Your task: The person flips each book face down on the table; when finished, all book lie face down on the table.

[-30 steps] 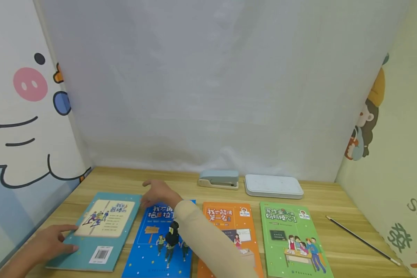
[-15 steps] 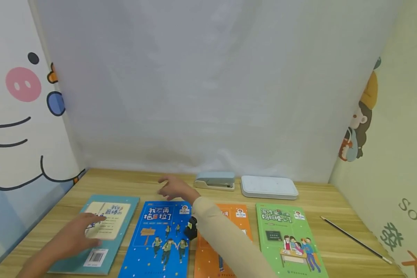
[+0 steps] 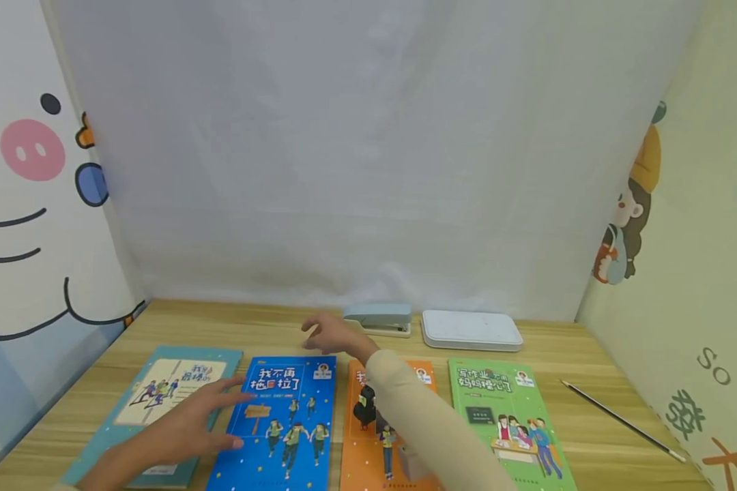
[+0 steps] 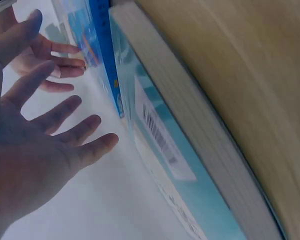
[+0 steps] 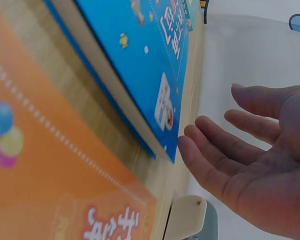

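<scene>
Four books lie in a row: teal [image 3: 104,426], blue [image 3: 304,402], orange [image 3: 359,464] and green [image 3: 475,453]. My left hand [image 3: 181,426] hovers over the gap between the teal and blue books, covering part of both. Its spread fingers hold nothing; in the left wrist view that hand [image 4: 37,155] is apart from the teal book's barcode side [image 4: 162,130]. Past the top right corner of the blue book hangs my right hand [image 3: 334,335], fingers loosely bent around nothing. In the right wrist view its fingertips [image 5: 190,150] come near the blue book's corner. The right sleeve hides part of the orange book.
A grey-blue stapler [image 3: 377,317] and a pale flat case [image 3: 471,331] stand at the back of the wooden table [image 3: 270,327]. A dark pencil [image 3: 623,419] lies on the right. A white curtain [image 3: 344,170] hangs behind, with decorated panels at both sides.
My left hand has lifted off the teal book and moved right toward the blue one. My right hand has moved right, from the blue book's top left corner past its top right. The view turned slightly.
</scene>
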Demonstrator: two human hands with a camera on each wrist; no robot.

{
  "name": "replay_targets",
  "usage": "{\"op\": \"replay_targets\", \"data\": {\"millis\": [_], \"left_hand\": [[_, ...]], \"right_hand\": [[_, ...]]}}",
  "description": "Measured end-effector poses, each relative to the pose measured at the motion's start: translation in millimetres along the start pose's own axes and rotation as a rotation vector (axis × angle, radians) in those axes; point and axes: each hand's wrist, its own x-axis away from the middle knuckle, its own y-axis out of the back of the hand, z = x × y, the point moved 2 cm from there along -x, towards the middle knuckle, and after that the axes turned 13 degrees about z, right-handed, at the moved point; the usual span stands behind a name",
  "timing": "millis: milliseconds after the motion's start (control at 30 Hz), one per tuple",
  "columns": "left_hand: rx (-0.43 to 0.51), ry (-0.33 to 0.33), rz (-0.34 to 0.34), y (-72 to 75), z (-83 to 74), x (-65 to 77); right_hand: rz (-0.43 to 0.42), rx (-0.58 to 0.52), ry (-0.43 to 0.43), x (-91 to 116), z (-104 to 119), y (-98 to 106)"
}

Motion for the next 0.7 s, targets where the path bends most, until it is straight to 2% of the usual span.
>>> {"op": "replay_targets", "data": {"millis": [100,300,333,400,567,700], "left_hand": [[0.028,-0.053,0.04,-7.4,-6.5,-2.8],[0.006,-0.202,0.092,-18.2,-16.8,-6.3],[-0.003,-0.21,0.097,-19.6,-18.5,-6.8],[-0.03,-0.212,0.103,-22.1,-21.6,-8.5],[-0.116,-0.153,0.132,-27.5,-27.5,-11.6],[-0.136,-0.1,0.165,-32.4,-30.4,-13.2]], "right_hand": [[0.01,0.05,0.004,4.2,-6.1,1.5],[0.023,0.095,-0.027,10.2,-12.7,2.7],[0.031,0.102,-0.035,11.5,-13.0,3.0],[0.045,0.118,-0.055,13.8,-13.2,3.3],[0.046,0.171,-0.133,17.8,-11.9,3.4],[0.041,0.24,-0.174,18.5,-10.4,2.1]]}}
